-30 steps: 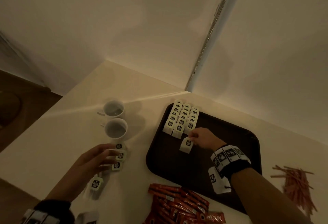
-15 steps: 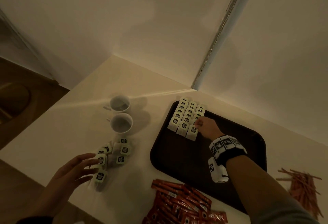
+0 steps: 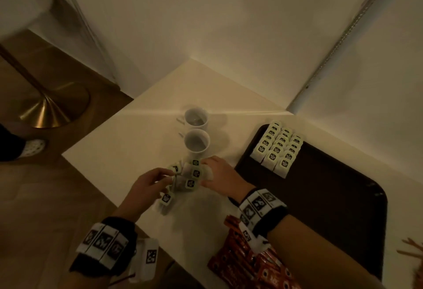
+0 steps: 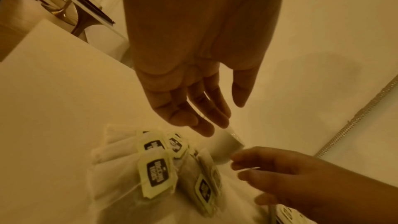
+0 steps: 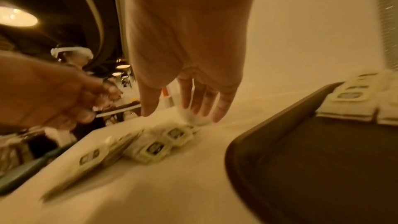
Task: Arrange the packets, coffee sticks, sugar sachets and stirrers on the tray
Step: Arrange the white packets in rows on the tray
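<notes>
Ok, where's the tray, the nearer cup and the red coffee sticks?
tray (image 3: 320,208), head view, bare dark floor.
nearer cup (image 3: 196,150), head view, front wall.
red coffee sticks (image 3: 240,266), head view, middle of pile.

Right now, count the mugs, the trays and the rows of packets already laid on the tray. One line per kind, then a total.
mugs: 2
tray: 1
rows of packets on the tray: 3
Total: 6
</notes>
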### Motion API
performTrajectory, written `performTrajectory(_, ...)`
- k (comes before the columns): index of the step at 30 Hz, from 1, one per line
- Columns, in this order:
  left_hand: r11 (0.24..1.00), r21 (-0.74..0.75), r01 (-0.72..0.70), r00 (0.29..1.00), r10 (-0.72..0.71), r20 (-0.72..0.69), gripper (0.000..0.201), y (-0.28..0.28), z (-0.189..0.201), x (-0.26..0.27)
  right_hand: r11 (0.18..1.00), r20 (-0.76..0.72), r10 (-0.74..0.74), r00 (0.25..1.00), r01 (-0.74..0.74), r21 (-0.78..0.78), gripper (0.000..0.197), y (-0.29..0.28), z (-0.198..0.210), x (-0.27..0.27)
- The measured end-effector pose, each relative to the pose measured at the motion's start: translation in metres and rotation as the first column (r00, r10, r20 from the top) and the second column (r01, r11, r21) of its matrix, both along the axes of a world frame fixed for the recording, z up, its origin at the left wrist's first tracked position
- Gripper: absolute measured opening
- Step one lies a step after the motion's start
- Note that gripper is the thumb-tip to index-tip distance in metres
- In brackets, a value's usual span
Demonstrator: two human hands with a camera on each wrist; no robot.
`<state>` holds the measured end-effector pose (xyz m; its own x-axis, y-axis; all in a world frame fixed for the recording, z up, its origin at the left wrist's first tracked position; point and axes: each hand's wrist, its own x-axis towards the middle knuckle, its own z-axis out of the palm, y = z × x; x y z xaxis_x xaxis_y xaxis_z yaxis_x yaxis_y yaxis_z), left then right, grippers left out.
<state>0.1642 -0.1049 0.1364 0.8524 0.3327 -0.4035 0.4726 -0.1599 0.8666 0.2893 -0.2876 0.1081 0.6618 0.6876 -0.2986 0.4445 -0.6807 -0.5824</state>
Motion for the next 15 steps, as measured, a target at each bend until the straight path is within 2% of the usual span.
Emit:
performTrajectory(6,0.994,-0.112,-0.006,1.0,0.008,0.018,0.013,-0.007,0.005,-0.006,0.983,0.206,-0.029,0.978,0.065,-0.172,0.085,0.037,-0.031,-0.021)
performTrajectory(8,0.992,-0.124,-0.025,1.0,0.027,0.016,0.013,-0.006,0.003,-0.008,0.978,0.253,-0.019,0.967,0.07,-0.196,0.079,0.041,-0.035,-0.025)
performTrajectory(10,0.991,-0.126,-0.037,0.999,0.041,0.022,0.013,-0.004,0.001,-0.009,0.985,0.265,-0.012,0.964,0.057,-0.164,0.064,0.042,-0.038,-0.025)
performTrajectory(12,0.99,-0.128,-0.054,0.998,0.058,0.028,0.014,-0.002,-0.001,-0.009,0.992,0.226,-0.003,0.974,0.031,-0.122,0.053,0.041,-0.04,-0.023)
performTrajectory(15,0.987,-0.137,-0.088,0.995,0.094,0.037,0.014,0.0,-0.007,-0.008,0.992,0.168,0.02,0.986,0.001,-0.125,0.051,0.039,-0.044,-0.02)
